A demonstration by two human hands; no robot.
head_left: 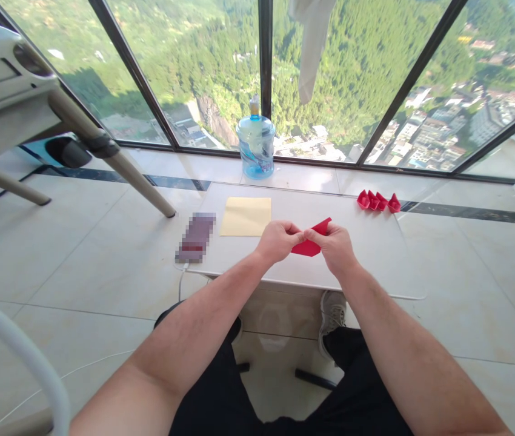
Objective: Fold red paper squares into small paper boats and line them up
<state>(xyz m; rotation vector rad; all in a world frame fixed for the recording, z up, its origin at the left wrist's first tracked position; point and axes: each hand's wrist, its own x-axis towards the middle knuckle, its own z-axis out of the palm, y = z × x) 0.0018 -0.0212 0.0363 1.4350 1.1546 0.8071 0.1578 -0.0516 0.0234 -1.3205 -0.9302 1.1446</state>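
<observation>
A folded piece of red paper is held just above the small white table, near its front edge. My left hand pinches its left side with curled fingers. Closed on its right side is my right hand, with one red corner sticking up between the two hands. A stack of pale yellow paper sheets lies on the table just beyond my left hand. Three finished red folded paper figures stand in a row at the table's far right corner.
A phone lies at the table's left edge with a cable hanging down. A large water jug stands on the floor by the window. A piece of furniture with slanted legs stands on the left. My shoe rests under the table.
</observation>
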